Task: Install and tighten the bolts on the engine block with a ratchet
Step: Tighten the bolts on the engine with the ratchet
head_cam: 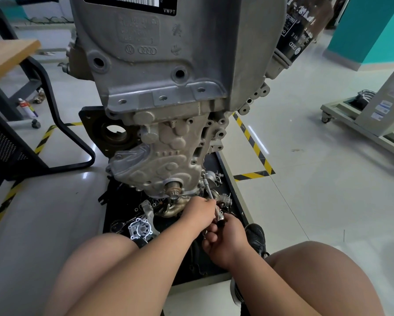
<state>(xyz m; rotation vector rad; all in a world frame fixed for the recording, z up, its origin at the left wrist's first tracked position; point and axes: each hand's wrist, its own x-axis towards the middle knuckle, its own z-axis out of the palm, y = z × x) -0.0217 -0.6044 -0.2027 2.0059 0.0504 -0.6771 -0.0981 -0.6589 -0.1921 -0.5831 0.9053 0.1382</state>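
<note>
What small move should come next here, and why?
Probably swing the ratchet a short arc with the right hand: the left hand steadies the extension, whose far end meets the lower edge of the engine block.

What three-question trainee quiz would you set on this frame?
1. True or false: neither hand touches the ratchet.
2. Where do the loose parts lie? A) stacked on top of the engine block; B) on the black tray at its foot; C) in the person's lap.
3. Fill in: the ____ hand holds the extension bar nearer the block.
Key: 1 false, the right hand grips it; 2 B; 3 left, the left hand.
</note>
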